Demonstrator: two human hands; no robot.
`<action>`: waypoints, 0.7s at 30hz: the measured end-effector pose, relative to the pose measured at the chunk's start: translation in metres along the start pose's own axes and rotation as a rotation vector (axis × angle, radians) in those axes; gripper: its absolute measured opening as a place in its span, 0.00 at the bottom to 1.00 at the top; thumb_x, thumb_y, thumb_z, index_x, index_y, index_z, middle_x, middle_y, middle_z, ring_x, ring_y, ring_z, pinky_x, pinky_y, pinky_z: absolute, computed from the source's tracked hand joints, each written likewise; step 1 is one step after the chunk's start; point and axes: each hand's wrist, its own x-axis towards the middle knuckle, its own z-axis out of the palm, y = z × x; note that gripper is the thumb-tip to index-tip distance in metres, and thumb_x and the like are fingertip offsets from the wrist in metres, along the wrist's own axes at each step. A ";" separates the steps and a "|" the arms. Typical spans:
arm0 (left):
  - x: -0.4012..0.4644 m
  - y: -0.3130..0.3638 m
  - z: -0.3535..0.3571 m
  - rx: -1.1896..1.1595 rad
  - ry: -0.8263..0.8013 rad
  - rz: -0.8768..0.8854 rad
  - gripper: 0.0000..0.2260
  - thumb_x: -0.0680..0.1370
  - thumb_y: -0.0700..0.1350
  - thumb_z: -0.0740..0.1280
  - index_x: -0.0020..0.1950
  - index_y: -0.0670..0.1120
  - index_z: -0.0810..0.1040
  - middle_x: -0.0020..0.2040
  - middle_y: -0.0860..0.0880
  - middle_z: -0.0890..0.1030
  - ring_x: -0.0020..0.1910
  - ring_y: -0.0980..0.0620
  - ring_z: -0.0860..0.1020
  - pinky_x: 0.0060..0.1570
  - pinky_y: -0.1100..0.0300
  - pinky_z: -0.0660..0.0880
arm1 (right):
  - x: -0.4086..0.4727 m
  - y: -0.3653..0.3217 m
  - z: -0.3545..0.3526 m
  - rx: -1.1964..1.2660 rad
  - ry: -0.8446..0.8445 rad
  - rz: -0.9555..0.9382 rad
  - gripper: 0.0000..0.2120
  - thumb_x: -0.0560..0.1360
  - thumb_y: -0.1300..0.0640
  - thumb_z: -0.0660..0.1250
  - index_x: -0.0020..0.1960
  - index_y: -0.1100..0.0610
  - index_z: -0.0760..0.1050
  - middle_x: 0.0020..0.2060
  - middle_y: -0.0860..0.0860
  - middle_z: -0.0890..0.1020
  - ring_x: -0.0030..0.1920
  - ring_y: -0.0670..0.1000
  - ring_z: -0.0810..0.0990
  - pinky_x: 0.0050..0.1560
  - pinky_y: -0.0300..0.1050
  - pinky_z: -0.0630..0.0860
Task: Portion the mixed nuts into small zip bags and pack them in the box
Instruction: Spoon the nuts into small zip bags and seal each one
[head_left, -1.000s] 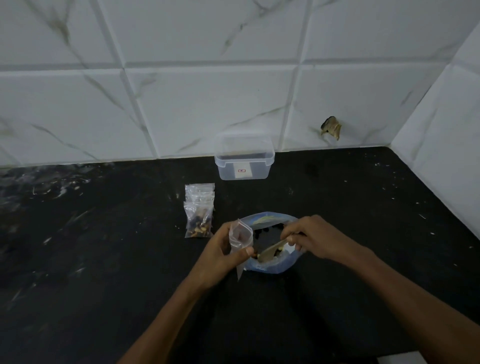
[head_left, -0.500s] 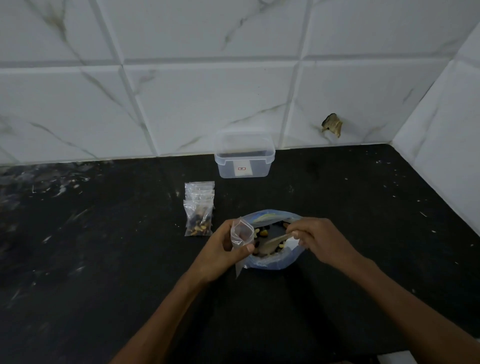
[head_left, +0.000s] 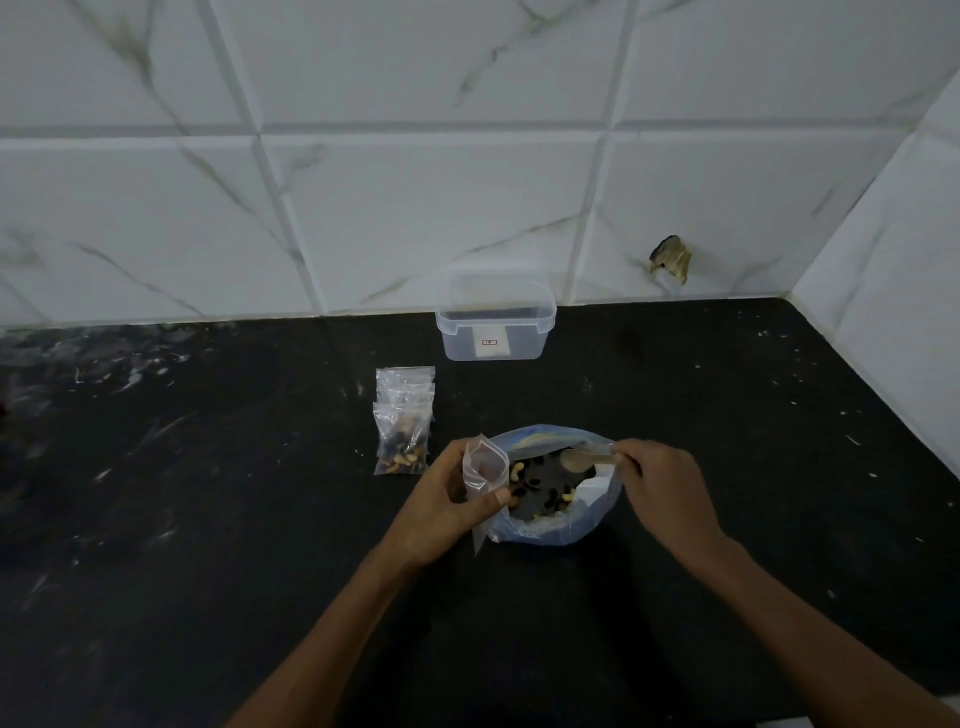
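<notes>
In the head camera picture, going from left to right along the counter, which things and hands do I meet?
Pile of small zip bags → left hand gripping a small zip bag → big bag of mixed nuts → right hand holding a spoon over the nuts.

The black tabletop (head_left: 208, 519), flecked with pale scuffs and specks, meets a white marble-look tiled wall at the back and right. A clear lidded plastic box (head_left: 496, 325) stands against the back wall. Nearer and left of it lies a stack of small zip bags (head_left: 404, 421), the front one holding nuts. Nearest, an open blue-tinted bag of mixed nuts (head_left: 550, 525) sits upright.
</notes>
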 end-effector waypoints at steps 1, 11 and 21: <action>0.000 -0.001 0.000 -0.003 0.001 0.001 0.21 0.74 0.42 0.73 0.64 0.55 0.73 0.59 0.51 0.81 0.60 0.53 0.80 0.59 0.52 0.78 | -0.002 0.002 0.002 -0.039 -0.001 0.027 0.09 0.79 0.62 0.62 0.53 0.57 0.81 0.41 0.51 0.82 0.38 0.46 0.78 0.39 0.37 0.74; 0.012 0.003 0.010 -0.038 0.037 0.054 0.20 0.74 0.42 0.73 0.63 0.53 0.74 0.55 0.50 0.82 0.58 0.50 0.80 0.55 0.57 0.78 | -0.017 -0.038 0.038 0.250 -0.112 0.125 0.11 0.79 0.63 0.62 0.56 0.56 0.81 0.41 0.48 0.82 0.39 0.42 0.79 0.39 0.34 0.76; 0.013 -0.001 0.006 0.009 0.034 0.048 0.20 0.72 0.45 0.73 0.62 0.56 0.75 0.56 0.51 0.81 0.58 0.51 0.80 0.54 0.57 0.78 | -0.004 -0.052 0.038 0.664 -0.375 0.600 0.11 0.80 0.62 0.60 0.59 0.57 0.78 0.42 0.54 0.83 0.31 0.45 0.76 0.28 0.36 0.70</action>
